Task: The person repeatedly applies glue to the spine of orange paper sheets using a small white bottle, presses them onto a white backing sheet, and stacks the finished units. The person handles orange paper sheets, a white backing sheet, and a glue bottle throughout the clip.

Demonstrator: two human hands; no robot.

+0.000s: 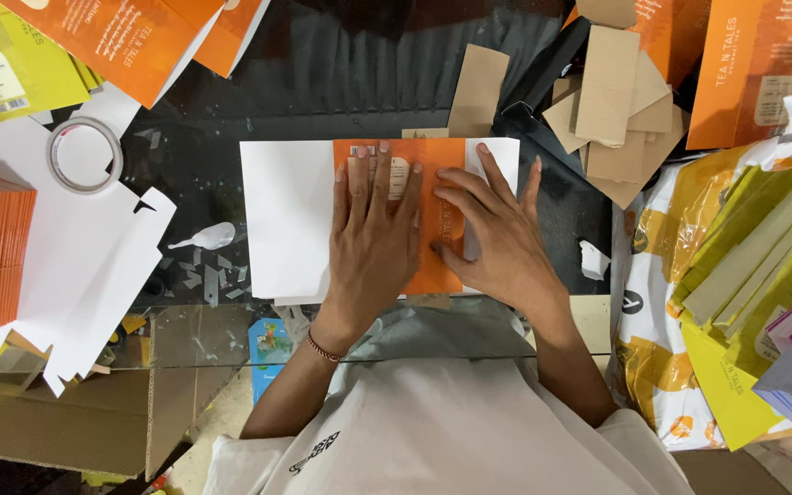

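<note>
Both hands, left hand [373,234] and right hand [497,243], press spread fingers flat on the orange printed carton sheet [437,215], its long axis seemingly twelve-to-six, white card [286,220] at nine o'clock.

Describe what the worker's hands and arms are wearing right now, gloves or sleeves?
No gloves: both the left hand and right hand are bare. A thin reddish beaded bracelet circles the left wrist. Forearms are uncovered; short white sleeves of a T-shirt with a black print end near the elbows.
</note>
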